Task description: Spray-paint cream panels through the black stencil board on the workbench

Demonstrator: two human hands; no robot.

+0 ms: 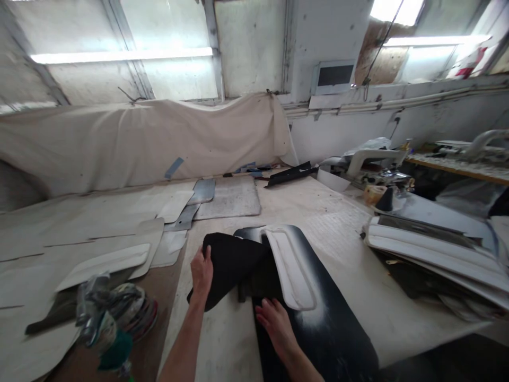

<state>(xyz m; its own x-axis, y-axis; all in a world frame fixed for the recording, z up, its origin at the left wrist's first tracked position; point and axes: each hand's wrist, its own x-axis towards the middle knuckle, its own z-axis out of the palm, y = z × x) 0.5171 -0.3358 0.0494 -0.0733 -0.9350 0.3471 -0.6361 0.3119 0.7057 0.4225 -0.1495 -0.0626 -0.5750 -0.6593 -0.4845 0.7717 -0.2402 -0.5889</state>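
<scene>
My left hand (202,273) is closed on the left edge of a black fabric piece (228,265), which is lifted and folded over toward the right. My right hand (275,324) lies with fingers apart near the lower end of the dark fabric, on the left side of a black board (330,313). On that board sits a long white rounded panel (292,270), with a whitish sprayed haze around it. Part of the fabric overlaps the board's left side, and how it lies beneath the fold is hidden.
A spray gun with a stained pot (127,307) stands at the lower left, near pale cut sheets (119,223). Grey sheets (228,196) lie farther back. Stacked white-and-dark pieces (429,249) are on the right, before a sewing machine (376,159). A cream cloth (139,143) hangs behind.
</scene>
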